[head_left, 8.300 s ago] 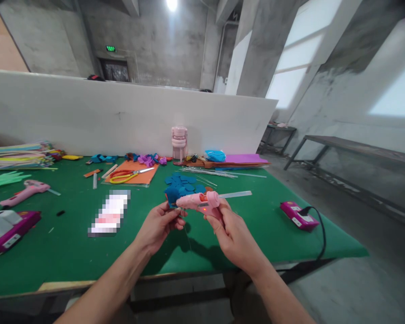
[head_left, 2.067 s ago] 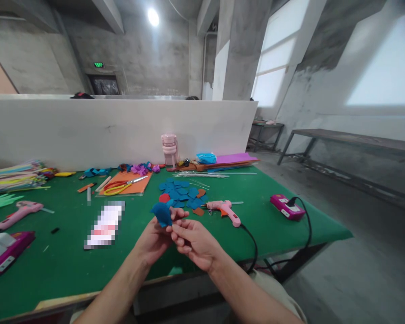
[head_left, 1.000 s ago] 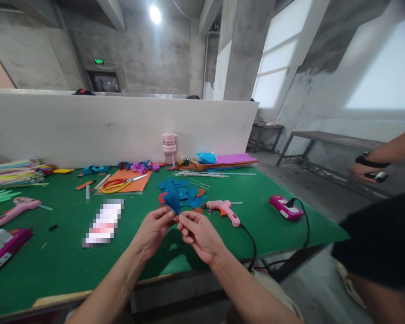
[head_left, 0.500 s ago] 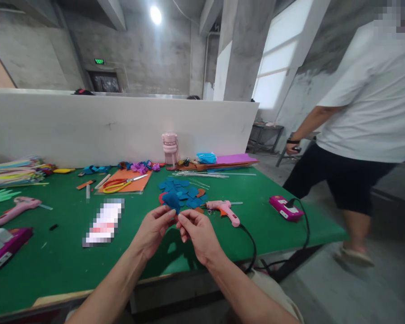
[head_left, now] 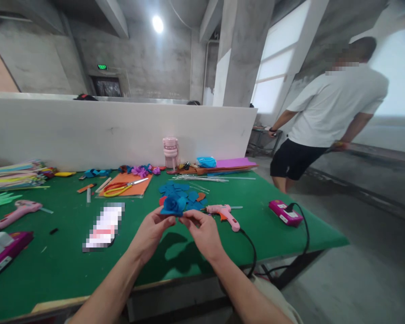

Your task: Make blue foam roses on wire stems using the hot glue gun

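Observation:
A blue felt flower with curled, layered petals is held up over the table between both my hands. My left hand pinches its left lower edge between thumb and fingers. On the other side my right hand has thumb and fingertips closed at the flower's lower right edge. Behind it lies a loose pile of blue cut petals, with a few orange-brown and red pieces among them. Just right of the pile rests a pink glue gun with a clear glue stick in its back.
A magenta power strip feeds a black cord over the right edge. Scissors lie on orange felt sheets. A pink bottle stands by the white partition. Another glue gun is at left. A person walks at right.
The blue flower has turned in my hands, so its curled centre now faces up and towards me. My fingers have shifted to its two sides. The person at right has walked farther away.

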The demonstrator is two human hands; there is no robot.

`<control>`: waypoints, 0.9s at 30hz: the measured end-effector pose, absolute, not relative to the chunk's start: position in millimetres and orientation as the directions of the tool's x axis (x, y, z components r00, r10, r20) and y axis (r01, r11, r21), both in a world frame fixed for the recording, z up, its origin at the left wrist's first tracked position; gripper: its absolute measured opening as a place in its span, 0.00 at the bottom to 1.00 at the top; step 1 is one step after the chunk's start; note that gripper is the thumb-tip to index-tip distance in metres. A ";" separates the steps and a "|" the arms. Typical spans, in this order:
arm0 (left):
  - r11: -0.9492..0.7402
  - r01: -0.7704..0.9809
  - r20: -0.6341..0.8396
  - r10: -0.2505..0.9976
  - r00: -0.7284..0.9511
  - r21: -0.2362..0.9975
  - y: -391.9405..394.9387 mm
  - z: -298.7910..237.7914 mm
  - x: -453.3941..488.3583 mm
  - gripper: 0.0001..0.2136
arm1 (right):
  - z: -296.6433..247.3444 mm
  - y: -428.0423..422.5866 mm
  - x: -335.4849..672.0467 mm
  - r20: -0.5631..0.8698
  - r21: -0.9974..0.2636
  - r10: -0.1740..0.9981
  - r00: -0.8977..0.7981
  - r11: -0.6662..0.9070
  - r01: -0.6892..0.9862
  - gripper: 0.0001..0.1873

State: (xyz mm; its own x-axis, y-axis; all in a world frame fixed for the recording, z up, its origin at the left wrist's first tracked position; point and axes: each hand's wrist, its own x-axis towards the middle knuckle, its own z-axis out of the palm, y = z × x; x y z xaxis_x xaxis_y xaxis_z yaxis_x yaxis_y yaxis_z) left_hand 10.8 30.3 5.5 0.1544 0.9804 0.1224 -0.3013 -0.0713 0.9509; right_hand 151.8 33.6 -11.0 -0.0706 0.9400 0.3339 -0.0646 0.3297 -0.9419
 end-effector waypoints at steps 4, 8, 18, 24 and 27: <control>-0.136 -0.125 0.151 0.981 0.119 0.983 31.3 -1.6 8.2 0.10 | -7.1 32.7 154.7 0.472 -0.881 0.881 0.030 0.472 0.023 0.03; -0.210 -0.045 0.215 0.967 0.135 0.977 28.9 -8.2 14.8 0.09 | -8.5 30.2 149.5 0.426 -0.905 0.904 0.020 0.426 0.012 0.05; -0.218 -0.007 0.216 0.964 0.157 0.976 23.1 0.6 21.0 0.08 | -7.5 24.9 147.1 0.394 -0.919 0.912 0.111 0.395 0.016 0.08; -0.096 -0.092 0.112 0.975 0.193 0.991 20.1 -3.2 23.4 0.08 | -8.6 31.3 150.2 0.225 -0.951 0.974 0.013 0.222 -0.215 0.10; 0.014 -0.195 0.031 0.974 0.226 0.981 19.2 -2.7 24.9 0.08 | -3.2 34.1 155.9 0.153 -0.929 0.985 -0.082 0.115 -0.351 0.13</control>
